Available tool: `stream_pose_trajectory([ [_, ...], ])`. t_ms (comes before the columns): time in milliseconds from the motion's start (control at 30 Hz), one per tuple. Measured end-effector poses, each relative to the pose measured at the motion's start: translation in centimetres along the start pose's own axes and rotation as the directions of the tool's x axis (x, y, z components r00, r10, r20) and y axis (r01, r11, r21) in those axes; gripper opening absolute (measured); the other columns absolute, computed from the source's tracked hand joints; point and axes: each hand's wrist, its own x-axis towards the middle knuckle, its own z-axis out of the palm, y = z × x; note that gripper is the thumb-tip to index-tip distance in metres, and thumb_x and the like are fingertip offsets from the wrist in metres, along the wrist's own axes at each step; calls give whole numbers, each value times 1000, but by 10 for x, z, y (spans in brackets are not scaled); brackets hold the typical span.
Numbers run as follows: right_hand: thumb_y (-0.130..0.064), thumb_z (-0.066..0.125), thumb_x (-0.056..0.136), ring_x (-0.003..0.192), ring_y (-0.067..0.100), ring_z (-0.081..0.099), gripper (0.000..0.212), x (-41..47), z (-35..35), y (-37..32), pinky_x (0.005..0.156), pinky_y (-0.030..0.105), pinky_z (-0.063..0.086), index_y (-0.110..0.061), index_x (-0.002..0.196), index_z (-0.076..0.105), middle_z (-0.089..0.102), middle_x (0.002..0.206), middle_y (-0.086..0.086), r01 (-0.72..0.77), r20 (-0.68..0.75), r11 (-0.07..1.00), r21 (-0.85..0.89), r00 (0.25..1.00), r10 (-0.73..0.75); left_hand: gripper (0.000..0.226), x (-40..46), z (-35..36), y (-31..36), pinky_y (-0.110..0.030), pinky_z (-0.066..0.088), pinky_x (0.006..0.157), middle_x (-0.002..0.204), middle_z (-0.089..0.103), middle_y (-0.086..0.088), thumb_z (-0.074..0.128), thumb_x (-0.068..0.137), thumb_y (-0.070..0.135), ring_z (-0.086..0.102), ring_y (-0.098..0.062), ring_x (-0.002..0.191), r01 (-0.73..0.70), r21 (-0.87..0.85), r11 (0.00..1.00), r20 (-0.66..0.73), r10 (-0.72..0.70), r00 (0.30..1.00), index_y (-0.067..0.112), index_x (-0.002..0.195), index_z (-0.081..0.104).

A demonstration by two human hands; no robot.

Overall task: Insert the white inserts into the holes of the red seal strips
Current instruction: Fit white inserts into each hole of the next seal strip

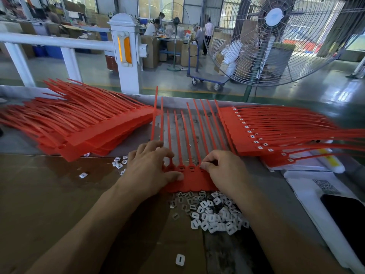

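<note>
A red strip sheet [190, 180] is lying flat at the table's [23, 143] centre, tails pointing toward 12 o'clock. The left hand [150, 165] is resting on its 9 o'clock end, fingers spread, thumb pressing the sheet. The right hand [225, 171] is pinching at a hole at its 3 o'clock end; whether it is holding an insert is hidden. Loose inserts [213, 212] are piling at 6 o'clock. Bare strips [79, 123] are stacking at 10 o'clock, filled strips [262, 131] at 2 o'clock.
</note>
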Motion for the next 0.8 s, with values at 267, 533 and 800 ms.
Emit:
stream_pose_trajectory([
  [267, -33, 74, 92, 86, -2, 59, 5, 3, 4, 5, 70, 24, 46, -30, 88, 74, 65, 86, -21, -35, -44, 997, 69, 998, 38, 78, 2, 1, -6, -49, 8, 121, 165, 14, 10, 73, 69, 73, 6, -17, 151, 83, -61, 995, 58, -79, 995, 44, 138, 49],
  [533, -33, 71, 95, 92, 2, 62, 6, 5, 5, 9, 75, 24, 48, -29, 94, 76, 70, 94, -18, -1, -50, 997, 80, 999, 5, 78, 4, 4, -10, -51, 11, 121, 166, 13, 9, 69, 69, 77, 6, -17, 151, 91, -54, 994, 85, -86, 993, 42, 137, 51],
  [800, -38, 78, 89, 90, -10, 62, 5, -9, -10, 5, 75, 18, 45, -38, 85, 74, 70, 88, -25, 200, 144, 974, 111, 966, -214, 74, 6, 6, -12, -50, 14, 120, 164, 17, 9, 69, 69, 77, 9, -16, 149, 77, -53, 996, 64, -74, 995, 43, 132, 53],
])
